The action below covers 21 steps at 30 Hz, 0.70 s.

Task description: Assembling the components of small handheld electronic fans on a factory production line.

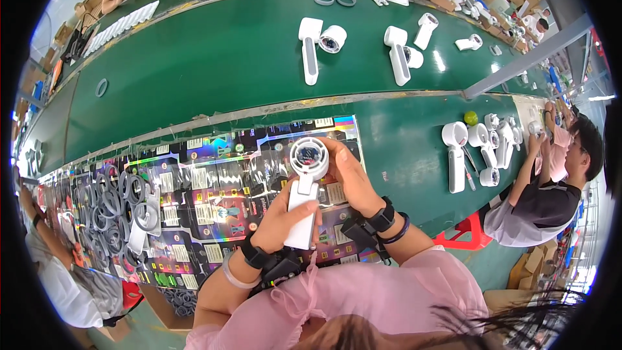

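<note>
A white handheld fan point(303, 217) is held up in front of me over the printed sheet point(214, 181). My left hand point(285, 217) wraps round its handle, the thumb lying across the front. My right hand point(350, 178) curls about the far right side of the round fan head point(310, 157); its fingertips are partly hidden behind the head. Dark blades show inside the head's open front. To the left, a heap of grey rings point(110, 214) lies on the sheet, with a white fan part point(137, 236) among them.
White fans point(457, 155) stand grouped at the right beside a yellow-green ball point(470, 117). More fans point(311, 52) lie on the green belt point(214, 58) beyond. A metal post point(531, 58) slants over the belt. Co-workers sit at right point(551, 181) and left point(71, 279).
</note>
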{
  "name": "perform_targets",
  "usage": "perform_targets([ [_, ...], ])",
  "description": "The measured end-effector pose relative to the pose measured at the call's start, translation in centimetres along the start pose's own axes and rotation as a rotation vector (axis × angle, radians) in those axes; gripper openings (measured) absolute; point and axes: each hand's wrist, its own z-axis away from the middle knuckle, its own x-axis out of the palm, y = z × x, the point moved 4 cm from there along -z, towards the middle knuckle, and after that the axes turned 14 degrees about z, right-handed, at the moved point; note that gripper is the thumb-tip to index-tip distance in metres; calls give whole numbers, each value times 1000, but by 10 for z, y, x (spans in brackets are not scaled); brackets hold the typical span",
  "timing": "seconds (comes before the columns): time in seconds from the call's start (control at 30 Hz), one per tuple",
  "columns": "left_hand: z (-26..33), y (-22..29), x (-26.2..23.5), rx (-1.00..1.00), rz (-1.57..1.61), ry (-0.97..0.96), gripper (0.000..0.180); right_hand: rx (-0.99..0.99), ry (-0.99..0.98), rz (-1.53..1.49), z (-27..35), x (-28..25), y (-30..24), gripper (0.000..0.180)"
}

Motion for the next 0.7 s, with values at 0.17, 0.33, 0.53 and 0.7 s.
perform_targets([
  [0.17,0,5,-9,-28,198,-60,32,14,31,86,0,0,-2,60],
  [0.33,0,2,-9,-29,175,-50,30,-27,41,225,2,2,-10,57],
  [0.53,0,-1,-9,-33,124,-10,31,-33,27,211,2,3,-8,52],
  [0.7,-2,-6,-9,-22,59,-12,38,-34,45,194,4,2,-8,48],
])
